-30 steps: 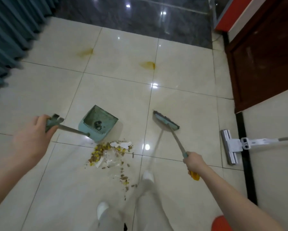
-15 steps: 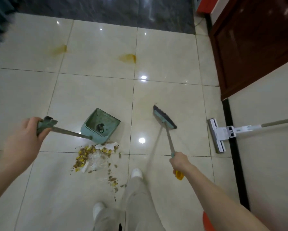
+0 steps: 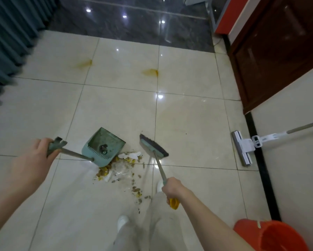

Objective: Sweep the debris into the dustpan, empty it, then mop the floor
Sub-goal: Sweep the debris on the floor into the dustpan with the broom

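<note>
**While both hands grip their handles, the debris lies between dustpan and broom**

Where the cream tiled floor point(image 3: 115, 105) meets the person's feet, a loose pile of debris point(image 3: 115, 168) is spread out: yellow and brown crumbs, clear film and a crumpled white paper scrap point(image 3: 132, 155). A thin trail of crumbs runs from it toward the white shoe point(image 3: 122, 221).

The left hand point(image 3: 34, 160) is closed around the grip of the green dustpan's handle point(image 3: 76, 154). The dustpan point(image 3: 108, 137) sits tilted at the far left edge of the pile, with its lower corner touching the crumbs. A small dark lump lies inside it, near the comb teeth.

The right hand point(image 3: 172, 187) is wrapped around the broom handle point(image 3: 159, 167), just above its yellow end cap point(image 3: 173, 203). The broom head point(image 3: 153, 146), teal with dark bristles, stands just right of the pile and close to the paper scrap. Dustpan and broom head are near each other but apart.

Farther off on the tiles are two orange-brown stains point(image 3: 84, 63) point(image 3: 151, 71). A white flat mop point(image 3: 241, 147) rests on the floor at the right beside a black strip, its pole slanting up to the right. An orange bucket point(image 3: 278, 236) stands at the lower right corner. A teal curtain point(image 3: 7, 42) hangs on the left, and a dark brown door point(image 3: 278, 51) is on the right.
</note>
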The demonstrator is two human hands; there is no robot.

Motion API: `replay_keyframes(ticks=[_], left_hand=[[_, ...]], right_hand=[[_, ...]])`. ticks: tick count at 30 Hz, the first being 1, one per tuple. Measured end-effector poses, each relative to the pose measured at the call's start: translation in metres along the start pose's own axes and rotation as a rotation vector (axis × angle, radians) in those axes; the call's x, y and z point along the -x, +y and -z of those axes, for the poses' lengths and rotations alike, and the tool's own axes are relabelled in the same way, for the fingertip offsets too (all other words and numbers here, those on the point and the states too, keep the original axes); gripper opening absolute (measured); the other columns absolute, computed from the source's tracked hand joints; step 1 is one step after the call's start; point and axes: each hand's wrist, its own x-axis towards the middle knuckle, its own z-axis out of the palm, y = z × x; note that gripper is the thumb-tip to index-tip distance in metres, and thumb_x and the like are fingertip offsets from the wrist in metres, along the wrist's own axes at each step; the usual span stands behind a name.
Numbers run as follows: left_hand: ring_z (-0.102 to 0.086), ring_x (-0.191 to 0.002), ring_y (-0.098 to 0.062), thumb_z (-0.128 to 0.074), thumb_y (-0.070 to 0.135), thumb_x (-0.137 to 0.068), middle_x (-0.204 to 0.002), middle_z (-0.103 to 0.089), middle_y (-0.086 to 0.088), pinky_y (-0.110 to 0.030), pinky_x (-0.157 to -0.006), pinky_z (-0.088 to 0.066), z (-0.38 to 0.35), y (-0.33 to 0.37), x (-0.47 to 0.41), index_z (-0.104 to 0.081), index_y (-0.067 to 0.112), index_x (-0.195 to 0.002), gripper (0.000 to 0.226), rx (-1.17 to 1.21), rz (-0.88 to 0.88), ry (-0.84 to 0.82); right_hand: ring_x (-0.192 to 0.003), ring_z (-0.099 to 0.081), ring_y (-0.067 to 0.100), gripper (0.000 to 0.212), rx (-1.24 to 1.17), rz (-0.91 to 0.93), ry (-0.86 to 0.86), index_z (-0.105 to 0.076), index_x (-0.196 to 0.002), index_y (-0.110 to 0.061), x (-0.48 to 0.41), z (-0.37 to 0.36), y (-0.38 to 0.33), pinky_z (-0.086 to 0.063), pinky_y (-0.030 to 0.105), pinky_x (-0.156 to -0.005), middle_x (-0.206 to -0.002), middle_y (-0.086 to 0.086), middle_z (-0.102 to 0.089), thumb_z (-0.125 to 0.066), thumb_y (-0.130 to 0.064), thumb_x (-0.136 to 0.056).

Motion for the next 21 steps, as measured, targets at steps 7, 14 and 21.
replay_keyframes(ticks=[7,14,21], left_hand=[[-0.052,-0.061,-0.034,-0.063,0.021,-0.089,-0.096,-0.056,-0.015,-0.039,-0.052,-0.042,0.025,-0.056,0.062,-0.053,0.006,-0.104,0.023,0.012,0.056,-0.015],[-0.05,-0.063,-0.028,-0.061,0.023,-0.091,-0.097,-0.054,-0.01,-0.039,-0.05,-0.043,0.031,-0.096,0.111,-0.05,0.011,-0.102,0.02,0.046,0.145,-0.002],[-0.054,-0.07,-0.032,-0.061,0.026,-0.09,-0.103,-0.056,-0.012,-0.043,-0.055,-0.048,0.028,-0.127,0.154,-0.051,0.011,-0.106,0.024,0.047,0.256,0.01]], right_hand=[[-0.049,-0.059,0.015,0.021,0.052,0.013,-0.061,-0.055,-0.113,0.0,0.033,-0.078,-0.029,-0.051,0.024,-0.048,-0.069,0.007,-0.058,-0.043,-0.009,-0.097],[-0.071,-0.056,0.021,0.035,0.174,0.101,0.004,-0.058,-0.124,0.004,0.051,-0.08,-0.04,-0.047,0.026,-0.058,-0.083,0.01,-0.057,-0.05,-0.011,-0.094],[-0.044,-0.056,0.018,0.026,0.272,0.136,0.098,-0.053,-0.12,-0.001,0.041,-0.078,-0.08,-0.047,0.027,-0.038,-0.076,0.008,-0.054,-0.041,-0.01,-0.099]])
